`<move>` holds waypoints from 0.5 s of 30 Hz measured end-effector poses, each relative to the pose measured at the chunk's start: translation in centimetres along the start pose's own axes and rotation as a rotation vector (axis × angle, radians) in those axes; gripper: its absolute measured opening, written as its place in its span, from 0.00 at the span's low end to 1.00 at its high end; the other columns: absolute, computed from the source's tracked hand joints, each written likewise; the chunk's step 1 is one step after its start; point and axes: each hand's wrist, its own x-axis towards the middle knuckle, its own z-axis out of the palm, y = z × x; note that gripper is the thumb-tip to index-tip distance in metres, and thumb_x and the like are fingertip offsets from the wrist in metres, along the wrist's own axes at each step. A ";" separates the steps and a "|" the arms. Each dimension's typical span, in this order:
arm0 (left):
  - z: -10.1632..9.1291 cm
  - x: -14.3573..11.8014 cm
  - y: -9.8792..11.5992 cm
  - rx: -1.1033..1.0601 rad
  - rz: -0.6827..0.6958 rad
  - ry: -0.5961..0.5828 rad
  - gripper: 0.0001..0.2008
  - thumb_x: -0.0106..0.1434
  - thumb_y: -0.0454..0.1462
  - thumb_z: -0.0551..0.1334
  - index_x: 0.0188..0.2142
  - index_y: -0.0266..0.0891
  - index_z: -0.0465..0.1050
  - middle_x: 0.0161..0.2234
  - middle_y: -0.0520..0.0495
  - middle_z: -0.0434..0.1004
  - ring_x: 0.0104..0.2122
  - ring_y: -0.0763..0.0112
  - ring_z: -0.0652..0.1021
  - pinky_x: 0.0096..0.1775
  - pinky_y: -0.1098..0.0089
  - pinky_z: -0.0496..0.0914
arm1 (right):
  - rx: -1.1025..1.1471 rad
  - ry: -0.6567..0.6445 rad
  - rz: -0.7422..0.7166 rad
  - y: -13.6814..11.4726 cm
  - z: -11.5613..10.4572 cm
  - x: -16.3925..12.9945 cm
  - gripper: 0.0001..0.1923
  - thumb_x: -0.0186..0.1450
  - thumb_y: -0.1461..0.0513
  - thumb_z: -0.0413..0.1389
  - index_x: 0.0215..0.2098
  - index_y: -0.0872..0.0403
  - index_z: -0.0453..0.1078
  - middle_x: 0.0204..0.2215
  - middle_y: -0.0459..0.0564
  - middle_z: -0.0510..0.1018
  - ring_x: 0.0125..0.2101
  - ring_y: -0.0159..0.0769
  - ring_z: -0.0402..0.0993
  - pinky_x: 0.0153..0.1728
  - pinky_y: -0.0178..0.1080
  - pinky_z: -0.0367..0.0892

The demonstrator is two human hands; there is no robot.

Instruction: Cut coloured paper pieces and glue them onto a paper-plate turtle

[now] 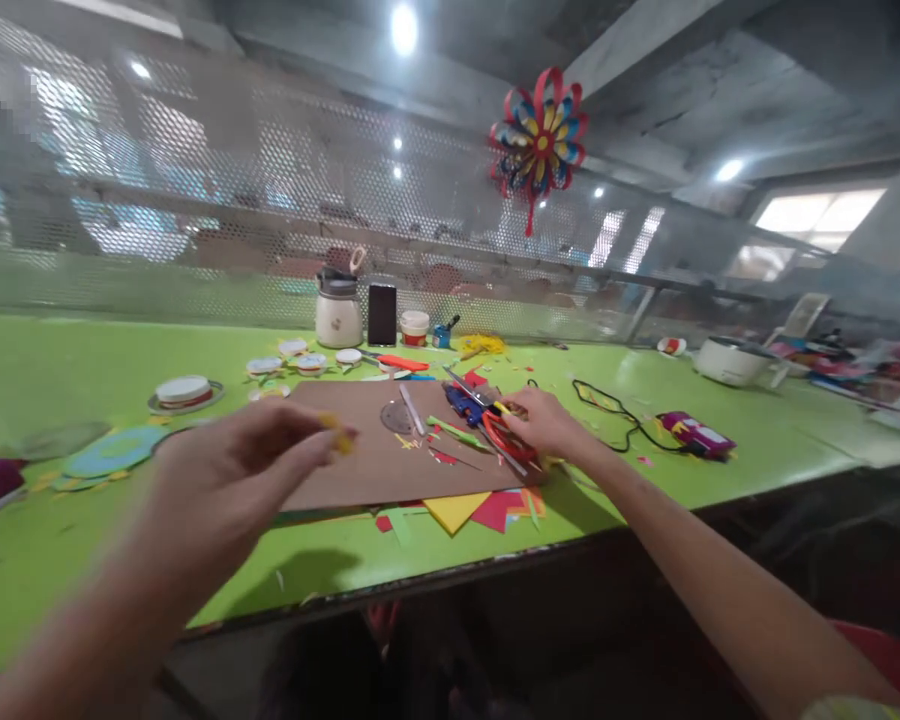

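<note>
My left hand (pixel 232 480) is raised over the left part of a brown board (pixel 337 480), thumb and fingers pinched on a small yellow paper piece (pixel 339 436), blurred by motion. At the board's right side, my right hand (pixel 544 420) has its fingers closed at red-handled scissors (pixel 506 435), whose blades point up and left. A blue tool (pixel 461 403) lies against the scissors, partly covered. Left of it on the board are a pale stick (pixel 412 408), a clear disc (pixel 396 416), a green strip (pixel 457 432) and paper scraps.
Behind the board stand a white bottle (pixel 339 315), a phone (pixel 382 315) and a white tub (pixel 415 328). Round lids (pixel 184 390) and blue paper discs (pixel 116 450) lie left. A purple corded item (pixel 696 435) lies right. Coloured paper (pixel 457 510) sticks out under the board near the table edge.
</note>
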 end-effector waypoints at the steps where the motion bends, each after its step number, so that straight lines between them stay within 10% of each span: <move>1: 1.3 0.8 0.7 -0.103 0.006 -0.122 0.07 0.52 0.43 0.67 0.27 0.43 0.77 0.30 0.47 0.81 0.33 0.62 0.78 0.38 0.63 0.72 | -0.018 -0.042 0.022 0.5 0.4 0.8 0.12 0.59 0.64 0.55 0.40 0.57 0.76 0.36 0.56 0.79 0.37 0.41 0.74 0.38 0.37 0.65; 5: 4.7 4.8 0.4 -0.457 -0.143 -0.378 0.08 0.51 0.40 0.69 0.24 0.39 0.73 0.27 0.47 0.80 0.27 0.70 0.77 0.34 0.68 0.71 | -0.027 -0.148 0.086 1.1 2.2 2.0 0.26 0.53 0.66 0.57 0.52 0.55 0.70 0.38 0.56 0.80 0.36 0.44 0.76 0.33 0.36 0.65; 15: 6.1 7.9 -3.2 -0.614 -0.351 -0.431 0.05 0.55 0.36 0.68 0.28 0.37 0.74 0.28 0.48 0.78 0.29 0.76 0.76 0.33 0.76 0.68 | 0.202 -0.102 0.202 2.3 3.4 2.8 0.23 0.60 0.61 0.55 0.54 0.53 0.69 0.47 0.59 0.78 0.46 0.50 0.73 0.44 0.43 0.65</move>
